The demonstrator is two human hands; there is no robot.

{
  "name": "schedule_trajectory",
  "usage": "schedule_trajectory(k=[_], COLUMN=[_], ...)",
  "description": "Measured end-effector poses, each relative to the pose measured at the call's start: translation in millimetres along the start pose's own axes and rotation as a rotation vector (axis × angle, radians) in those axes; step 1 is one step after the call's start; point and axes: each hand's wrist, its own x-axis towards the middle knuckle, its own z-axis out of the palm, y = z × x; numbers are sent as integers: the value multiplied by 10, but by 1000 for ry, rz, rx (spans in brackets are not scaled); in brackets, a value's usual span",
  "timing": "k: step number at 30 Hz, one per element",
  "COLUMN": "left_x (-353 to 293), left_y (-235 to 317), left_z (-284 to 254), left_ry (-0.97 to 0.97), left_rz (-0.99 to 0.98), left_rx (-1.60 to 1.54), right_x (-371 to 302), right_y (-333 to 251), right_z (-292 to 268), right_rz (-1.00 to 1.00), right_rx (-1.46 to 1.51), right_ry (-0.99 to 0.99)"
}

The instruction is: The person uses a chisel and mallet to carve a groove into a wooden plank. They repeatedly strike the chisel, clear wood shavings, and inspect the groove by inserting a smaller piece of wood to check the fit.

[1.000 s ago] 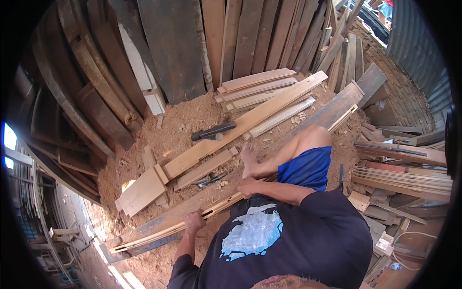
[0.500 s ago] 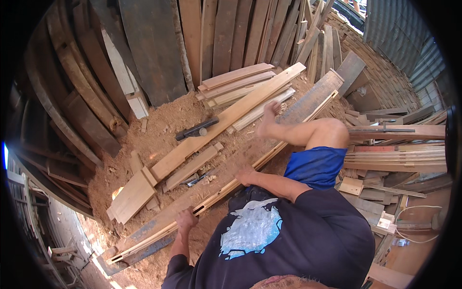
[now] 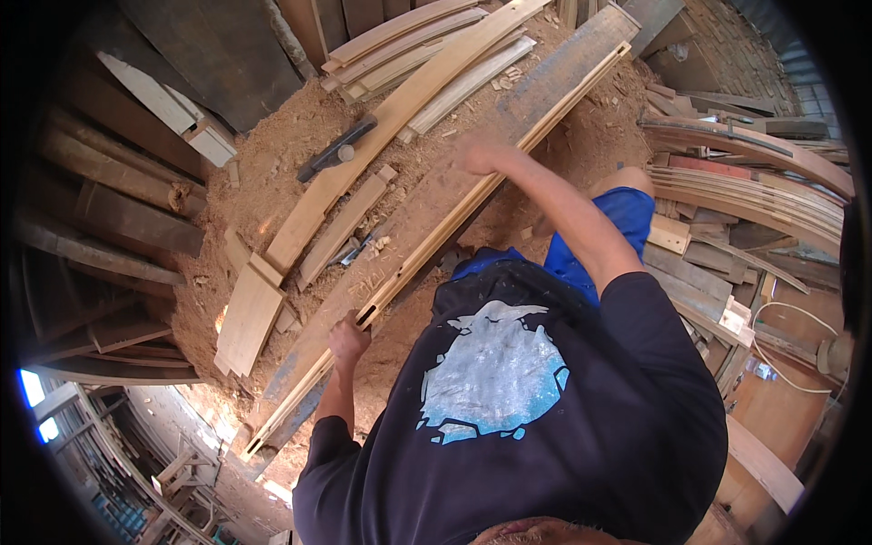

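Observation:
A long, narrow wooden rail (image 3: 427, 263) with slots cut in its edge lies along the near side of a wide, worn plank (image 3: 554, 82). My left hand (image 3: 347, 341) is closed around the rail beside a dark slot, toward its lower-left end. Farther up the rail, my right hand (image 3: 477, 156) is over the plank's sawdust-covered face, its forearm crossing the rail. Motion blurs its fingers, and I cannot make out whether they hold anything. A dark hammer-like tool (image 3: 338, 150) rests on a long pale board (image 3: 363, 163) beyond the plank.
Shavings and sawdust (image 3: 263, 154) cover the ground. A short board (image 3: 350, 227) and small metal tools (image 3: 356, 250) lie near the plank. Stacked boards (image 3: 409, 45) are at the back, more timber (image 3: 754, 195) at the right. Dark planks (image 3: 200, 64) lean at the far left.
My right hand has moved farther up along the rail, away from my left hand, which stays beside the slot. My bare foot has left the plank. The whole view has tilted downward.

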Motion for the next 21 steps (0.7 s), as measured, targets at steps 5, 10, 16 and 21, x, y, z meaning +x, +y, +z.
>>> schedule_trajectory(k=[5, 10, 16, 21], left_x=[166, 175, 169, 151], left_y=[37, 0, 34, 9], left_z=[12, 38, 14, 12], left_ry=[-44, -41, -110, -74], left_rz=[33, 3, -55, -17], left_rx=[5, 21, -46, -1], right_x=[-567, -650, -609, -613], right_y=[626, 705, 775, 783], right_z=[146, 814, 913, 924], right_rz=[256, 309, 332, 285], right_rx=[-285, -322, -325, -326], right_ry=[-116, 56, -4, 4])
